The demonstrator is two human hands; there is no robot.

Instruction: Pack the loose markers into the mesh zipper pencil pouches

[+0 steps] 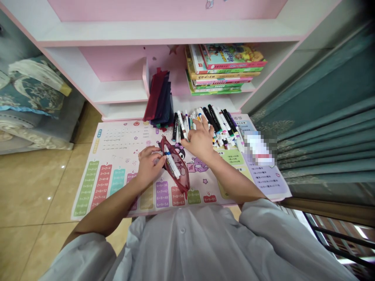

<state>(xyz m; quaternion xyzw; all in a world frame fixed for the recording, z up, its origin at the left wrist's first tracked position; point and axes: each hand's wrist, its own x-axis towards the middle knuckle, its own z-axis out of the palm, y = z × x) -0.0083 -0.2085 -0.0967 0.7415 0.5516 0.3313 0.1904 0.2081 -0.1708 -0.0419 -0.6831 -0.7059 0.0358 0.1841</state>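
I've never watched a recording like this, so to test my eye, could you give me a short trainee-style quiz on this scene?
1. Which hand rests on the heap of marker pens, left or right?
2. True or false: the left hand is touching the red mesh pouch.
3. What kind of sums are printed on the pink desk mat?

Key:
1. Right hand
2. True
3. Multiplication tables

The marker pens (218,127) have smooth, glossy plastic barrels. The red pouch (184,180) is sheer mesh cloth, while the paper-printed desk mat (123,134) looks smooth with a slight sheen.
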